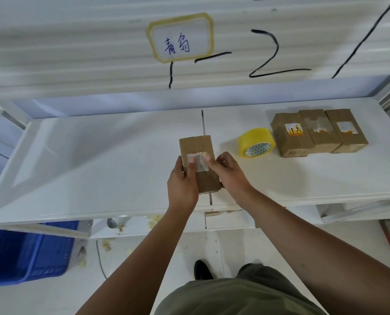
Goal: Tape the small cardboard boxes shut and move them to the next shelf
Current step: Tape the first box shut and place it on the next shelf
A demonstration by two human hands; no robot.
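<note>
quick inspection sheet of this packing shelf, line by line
surface: white shelf, glossy, seam down the middle
job's things: held box over the seam; yellow tape roll to its right; three boxes in a row far right
clutter: pale scraps on the ledge below
grippers: left hand and right hand both grip the held box, thumbs on its white patch
cables: thin cord on the floor, perhaps
surroundings: blue crate lower left; handwritten label on the wall

A small brown cardboard box (pixel 197 144) bearing a torn white label lies lengthwise over the white shelf's (pixel 121 155) middle seam. To its right stand a yellow tape roll (pixel 256 142), then three similar boxes (pixel 319 133) side by side.
</note>
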